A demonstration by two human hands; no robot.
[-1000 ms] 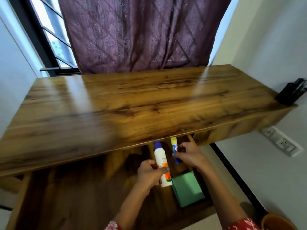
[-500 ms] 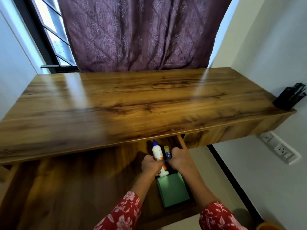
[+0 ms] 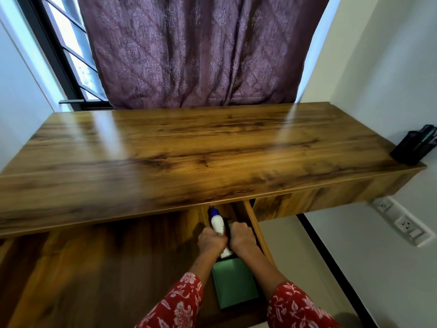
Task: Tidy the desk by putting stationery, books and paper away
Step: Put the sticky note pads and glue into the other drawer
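Note:
Below the wooden desk top (image 3: 189,157), a drawer (image 3: 255,224) stands pulled out. My left hand (image 3: 211,240) grips a white glue bottle (image 3: 217,223) with a blue cap, lying lengthwise in the drawer with the cap toward the desk. My right hand (image 3: 241,237) is curled beside it around a small glue stick (image 3: 229,224), of which only the shadowed tip shows. A green paper pad (image 3: 234,282) lies flat in the drawer just behind both hands, between my forearms.
A black pen holder (image 3: 413,149) with pens stands at the desk's far right corner, against the white wall. A wall socket (image 3: 406,224) sits below the desk on the right. A purple curtain (image 3: 196,50) hangs behind the desk.
Both hands have pushed the glue bottle and glue stick further into the drawer, under the desk's edge. The glue stick is now nearly hidden. The camera has pulled back.

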